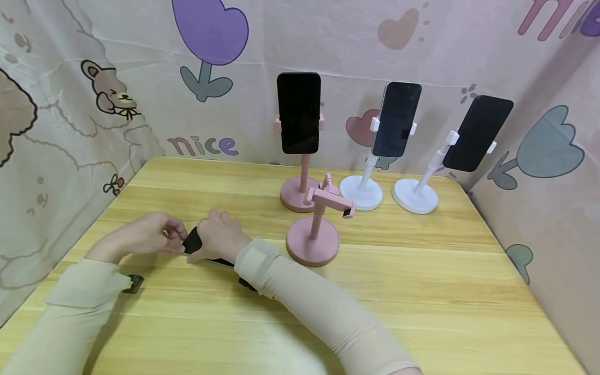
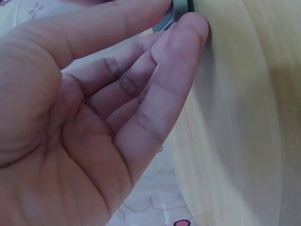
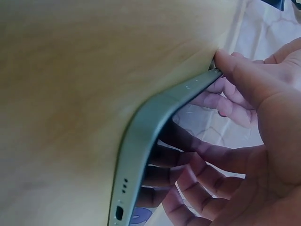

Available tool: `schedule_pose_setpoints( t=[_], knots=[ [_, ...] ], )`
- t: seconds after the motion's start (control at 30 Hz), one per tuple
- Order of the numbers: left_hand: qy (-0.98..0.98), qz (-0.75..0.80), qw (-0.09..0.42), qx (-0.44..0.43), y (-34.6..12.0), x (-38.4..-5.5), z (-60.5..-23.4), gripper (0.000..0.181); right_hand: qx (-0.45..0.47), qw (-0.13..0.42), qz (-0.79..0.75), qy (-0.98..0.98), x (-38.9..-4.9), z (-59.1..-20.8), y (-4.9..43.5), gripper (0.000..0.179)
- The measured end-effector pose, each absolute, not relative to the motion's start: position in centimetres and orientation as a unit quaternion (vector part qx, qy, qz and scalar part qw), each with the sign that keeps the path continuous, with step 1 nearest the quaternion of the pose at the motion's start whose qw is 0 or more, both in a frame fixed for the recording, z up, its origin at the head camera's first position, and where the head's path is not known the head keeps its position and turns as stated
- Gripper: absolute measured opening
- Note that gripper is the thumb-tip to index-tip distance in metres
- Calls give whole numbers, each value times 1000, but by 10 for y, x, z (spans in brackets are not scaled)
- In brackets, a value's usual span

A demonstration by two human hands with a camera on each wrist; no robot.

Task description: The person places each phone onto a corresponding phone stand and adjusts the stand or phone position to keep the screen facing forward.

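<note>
On the left side of the table lies a smartphone (image 1: 192, 241) with a black screen, partly covered by the hands. My left hand (image 1: 152, 234) pinches its far-left end, thumb and forefinger at the corner. In the left wrist view only a bit of the phone's green edge (image 2: 180, 8) shows beyond those fingertips. My right hand (image 1: 221, 237) grips the phone from above, with the thumb along one edge and the other fingers across the screen. The right wrist view shows the green frame (image 3: 141, 127) with its charging port, close to the wooden surface.
A pink phone stand (image 1: 313, 239) with a bare holder stands mid-table. Behind it are a pink stand (image 1: 292, 195) holding a black phone (image 1: 299, 112) and two white stands (image 1: 361, 192) with phones. Printed cloth (image 1: 262, 31) hangs behind the wooden table (image 1: 422, 291).
</note>
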State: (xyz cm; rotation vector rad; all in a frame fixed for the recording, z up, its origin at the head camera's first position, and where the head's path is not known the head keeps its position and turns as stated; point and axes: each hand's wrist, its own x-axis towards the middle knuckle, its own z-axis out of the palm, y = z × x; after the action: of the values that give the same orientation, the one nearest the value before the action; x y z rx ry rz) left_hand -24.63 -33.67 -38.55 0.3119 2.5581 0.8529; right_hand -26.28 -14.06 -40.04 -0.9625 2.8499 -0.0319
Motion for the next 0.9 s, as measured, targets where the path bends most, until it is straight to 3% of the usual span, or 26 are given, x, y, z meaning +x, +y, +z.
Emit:
schedule_pose_setpoints(
  t=[0.47,0.9],
  knots=[
    [899,344,237,128,-328,-247,-385,23,-352,58,-25,934,-269,-403,-126,54],
    [907,343,207,128,-325,-250,-379,37,-356,43,-51,932,-266,-398,-112,55]
  ],
)
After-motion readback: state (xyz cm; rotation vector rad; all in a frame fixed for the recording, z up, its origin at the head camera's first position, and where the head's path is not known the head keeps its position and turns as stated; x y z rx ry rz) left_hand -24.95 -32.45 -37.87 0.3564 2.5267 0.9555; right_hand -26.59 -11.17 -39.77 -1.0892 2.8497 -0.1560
